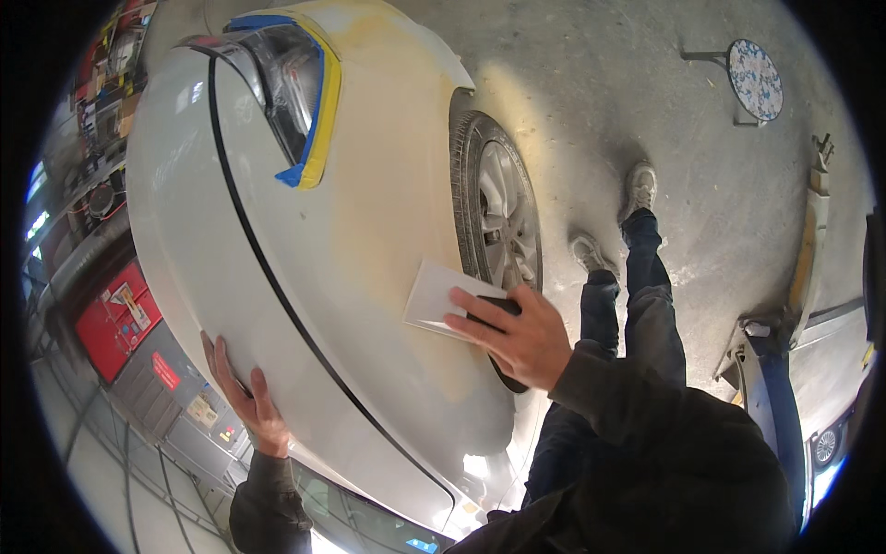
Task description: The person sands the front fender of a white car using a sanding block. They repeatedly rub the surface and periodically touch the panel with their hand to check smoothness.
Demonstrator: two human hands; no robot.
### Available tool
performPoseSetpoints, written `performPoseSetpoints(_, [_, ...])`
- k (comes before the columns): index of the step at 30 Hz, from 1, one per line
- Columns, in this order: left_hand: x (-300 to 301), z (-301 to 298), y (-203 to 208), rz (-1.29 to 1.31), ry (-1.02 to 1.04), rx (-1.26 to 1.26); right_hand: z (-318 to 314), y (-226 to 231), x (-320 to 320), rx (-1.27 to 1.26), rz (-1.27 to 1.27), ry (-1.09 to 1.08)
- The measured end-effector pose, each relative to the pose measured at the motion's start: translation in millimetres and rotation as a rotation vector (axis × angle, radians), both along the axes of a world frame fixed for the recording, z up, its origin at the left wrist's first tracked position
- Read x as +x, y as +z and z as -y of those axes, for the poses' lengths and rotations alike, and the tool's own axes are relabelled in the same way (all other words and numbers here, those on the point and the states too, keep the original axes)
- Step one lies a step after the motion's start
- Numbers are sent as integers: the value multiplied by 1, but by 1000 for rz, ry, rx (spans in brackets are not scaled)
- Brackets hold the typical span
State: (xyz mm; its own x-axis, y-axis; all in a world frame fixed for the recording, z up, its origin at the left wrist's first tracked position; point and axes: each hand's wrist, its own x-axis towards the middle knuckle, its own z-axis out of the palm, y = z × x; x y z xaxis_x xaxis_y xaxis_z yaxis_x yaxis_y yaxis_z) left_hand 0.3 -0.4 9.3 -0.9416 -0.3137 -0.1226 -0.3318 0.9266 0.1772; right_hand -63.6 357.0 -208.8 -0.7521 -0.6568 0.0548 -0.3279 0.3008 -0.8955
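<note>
My right hand grips a sanding block with a flat white rectangular face and a black part under the fingers. The block lies against the car's front fender, just above the wheel arch, where the pale paint has yellowish, sanded-looking patches. My left hand rests flat on the white hood, its fingers stretched out and holding nothing. A dark gap line runs between hood and fender. Further along the car, the headlight is edged with blue and yellow masking tape.
Beside my right hand is the front wheel. My legs and shoes stand on the concrete floor. A round, patterned stool is at the far right, near a metal lift arm. Red and grey cabinets stand left of the car.
</note>
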Motion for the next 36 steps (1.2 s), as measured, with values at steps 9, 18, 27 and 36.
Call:
performPoseSetpoints(9, [-1, 12, -1, 42, -138, -34, 47, -112, -152, -14, 113, -268])
performPoseSetpoints(18, [-1, -3, 1, -19, 20, 38, 7, 18, -6, 65, 128, -22])
performPoseSetpoints(27, [-14, -5, -11, -83, -5, 43, 67, -21, -127, 58, 119, -277])
performPoseSetpoints(36, [-5, -4, -12, -98, -27, -15, -2, 56, 36, 213, -101, -92])
